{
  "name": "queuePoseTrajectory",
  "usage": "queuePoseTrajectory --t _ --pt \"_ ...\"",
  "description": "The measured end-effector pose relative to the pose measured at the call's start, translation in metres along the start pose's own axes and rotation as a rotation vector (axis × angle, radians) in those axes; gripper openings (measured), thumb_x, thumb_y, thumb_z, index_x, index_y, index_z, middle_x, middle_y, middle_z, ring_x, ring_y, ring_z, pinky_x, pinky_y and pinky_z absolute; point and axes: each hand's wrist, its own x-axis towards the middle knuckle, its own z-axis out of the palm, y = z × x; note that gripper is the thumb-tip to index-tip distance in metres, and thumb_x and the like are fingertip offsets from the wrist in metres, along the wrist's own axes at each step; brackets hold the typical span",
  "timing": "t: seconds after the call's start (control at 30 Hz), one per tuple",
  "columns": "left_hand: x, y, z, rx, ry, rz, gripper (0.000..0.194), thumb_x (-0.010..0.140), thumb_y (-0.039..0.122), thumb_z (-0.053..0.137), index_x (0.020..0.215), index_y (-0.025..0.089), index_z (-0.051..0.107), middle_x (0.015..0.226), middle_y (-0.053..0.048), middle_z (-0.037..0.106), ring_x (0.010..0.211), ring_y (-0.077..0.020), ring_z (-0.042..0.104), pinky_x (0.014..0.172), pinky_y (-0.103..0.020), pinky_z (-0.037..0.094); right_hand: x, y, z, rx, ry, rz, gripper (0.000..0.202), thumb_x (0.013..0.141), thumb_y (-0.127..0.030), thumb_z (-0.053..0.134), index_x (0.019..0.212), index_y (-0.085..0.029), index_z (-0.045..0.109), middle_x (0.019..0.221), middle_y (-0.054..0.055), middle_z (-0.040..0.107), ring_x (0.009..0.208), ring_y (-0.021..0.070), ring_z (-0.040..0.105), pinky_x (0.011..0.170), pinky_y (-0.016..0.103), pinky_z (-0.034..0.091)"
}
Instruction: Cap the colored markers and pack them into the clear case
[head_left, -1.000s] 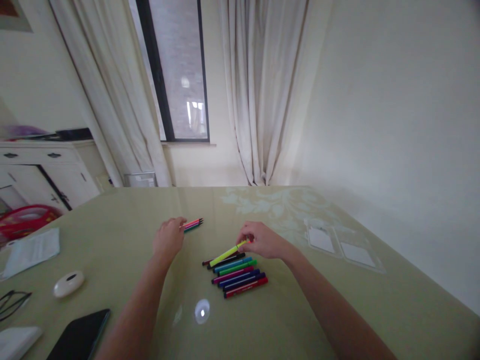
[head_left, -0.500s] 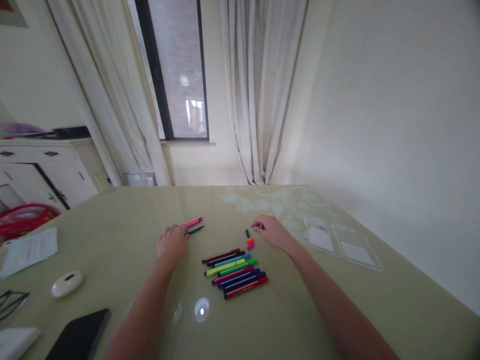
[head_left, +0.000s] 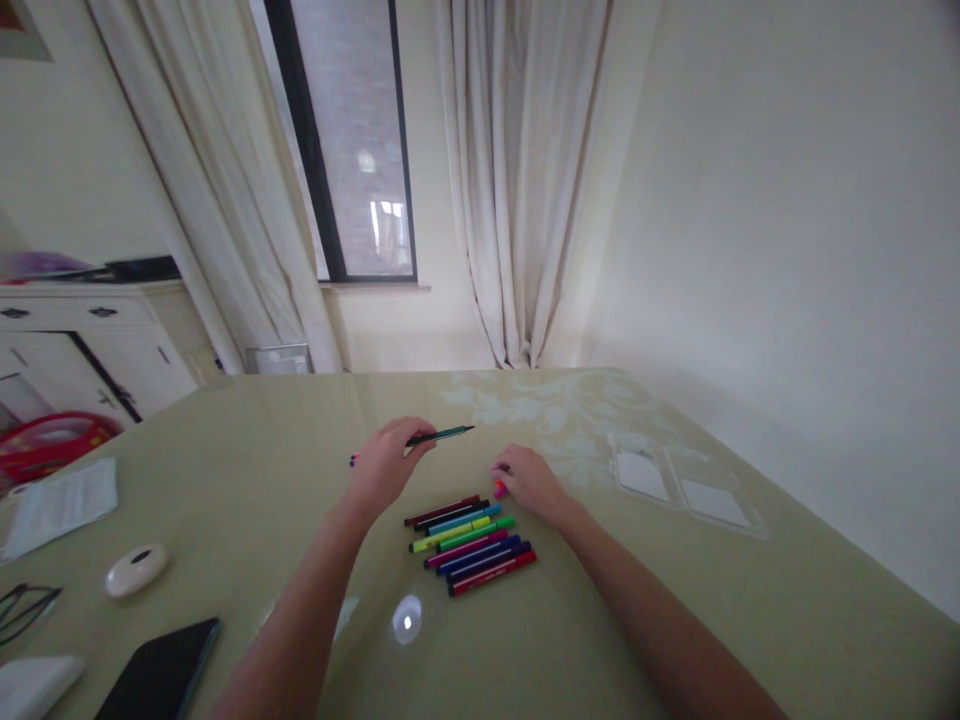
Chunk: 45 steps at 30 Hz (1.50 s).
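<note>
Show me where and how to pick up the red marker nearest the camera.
Probably pinch the red marker at mid-barrel, coming from above and the near side: it lies flat, its near long side is free, while a dark blue marker lies close along its far side.

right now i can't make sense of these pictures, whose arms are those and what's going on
There's no machine here: one camera, worn on a person's head, looks forward and down at their own two bare hands. The left hand holds a dark green pen, its dark tip bare. The right hand is at some small bright caps; whether it grips anything is hidden. Between the forearms, a row of coloured pens lies on the table.
</note>
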Motion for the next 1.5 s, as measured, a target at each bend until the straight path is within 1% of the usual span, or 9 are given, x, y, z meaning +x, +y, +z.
queuePoseTrajectory --t 0.1,0.2,0.37,0.53,0.77,1.1,1.2,1.37,1.5 --pt "0.002 0.014 0.0 -0.013 0.053 0.102 0.014 0.093 0.032 0.066 0.102 0.024 0.073 0.1 -0.005 0.075 0.095 -0.0232 0.069 0.086 -0.036 0.053 0.002 0.002 0.001 0.066 0.038 0.013 0.013 0.086 -0.012 0.065 0.079 -0.018 0.075 0.085 0.006 0.076 0.083 0.0195 0.069 0.078 0.028 0.046" --pt "0.003 0.023 -0.003 -0.029 0.079 0.143 0.014 0.094 0.03 0.067 0.104 0.024 0.074 0.1 -0.005 0.074 0.095 -0.0227 0.068 0.086 -0.036 0.052 0.006 0.004 -0.007 0.268 0.121 -0.01 0.011 0.08 -0.012 0.07 0.088 -0.019 0.074 0.086 0.005 0.077 0.08 0.0189 0.069 0.074 0.028 0.049" --pt "0.005 0.039 -0.01 -0.073 0.132 0.157 0.006 0.092 0.026 0.069 0.097 0.024 0.072 0.092 -0.002 0.072 0.088 -0.0202 0.067 0.08 -0.033 0.052 0.008 0.001 -0.053 0.719 0.392 -0.122 0.026 0.085 -0.031 0.073 0.11 -0.02 0.074 0.1 0.006 0.077 0.09 0.0192 0.07 0.08 0.032 0.053" --pt "0.005 0.055 -0.018 -0.141 0.157 0.178 0.008 0.092 0.028 0.07 0.099 0.024 0.072 0.093 -0.002 0.072 0.088 -0.0191 0.067 0.081 -0.031 0.053 -0.005 -0.013 -0.095 1.013 0.388 -0.156 0.03 0.082 -0.037 0.08 0.108 -0.023 0.076 0.094 0.004 0.078 0.089 0.0184 0.072 0.084 0.032 0.056" --pt "0.005 0.061 -0.021 -0.141 0.175 0.184 0.01 0.093 0.03 0.068 0.099 0.024 0.072 0.094 -0.002 0.073 0.086 -0.0186 0.067 0.081 -0.031 0.055 -0.013 -0.028 -0.103 1.051 0.366 -0.173 0.028 0.075 -0.038 0.087 0.096 -0.021 0.076 0.089 0.003 0.079 0.087 0.0194 0.075 0.083 0.034 0.06" --pt "0.005 0.057 -0.024 -0.135 0.191 0.157 0.009 0.092 0.028 0.07 0.099 0.024 0.073 0.093 -0.001 0.073 0.083 -0.0177 0.066 0.078 -0.029 0.054 -0.013 -0.033 -0.1 1.009 0.356 -0.193 0.027 0.076 -0.038 0.086 0.094 -0.021 0.076 0.09 0.004 0.079 0.088 0.0197 0.075 0.083 0.033 0.06" --pt "0.005 0.057 -0.026 -0.136 0.201 0.153 0.009 0.091 0.028 0.07 0.099 0.023 0.073 0.093 -0.002 0.074 0.083 -0.0176 0.066 0.078 -0.029 0.054 -0.014 -0.034 -0.1 1.036 0.369 -0.18 0.028 0.076 -0.039 0.086 0.096 -0.021 0.076 0.09 0.004 0.079 0.089 0.0202 0.075 0.084 0.034 0.06" --pt "0.005 0.059 -0.03 -0.147 0.22 0.143 0.009 0.091 0.028 0.071 0.098 0.024 0.073 0.093 -0.001 0.074 0.083 -0.0174 0.066 0.078 -0.03 0.054 -0.015 -0.035 -0.101 1.065 0.372 -0.181 0.032 0.087 -0.045 0.076 0.107 -0.021 0.076 0.096 0.006 0.078 0.093 0.0222 0.076 0.085 0.037 0.061" --pt "0.005 0.061 -0.03 -0.141 0.228 0.156 0.011 0.091 0.03 0.071 0.1 0.024 0.073 0.093 -0.001 0.074 0.083 -0.0178 0.066 0.078 -0.03 0.054 -0.014 -0.033 -0.101 0.924 0.385 -0.218 0.032 0.082 -0.041 0.082 0.108 -0.023 0.078 0.094 0.005 0.078 0.089 0.0203 0.073 0.082 0.034 0.059"
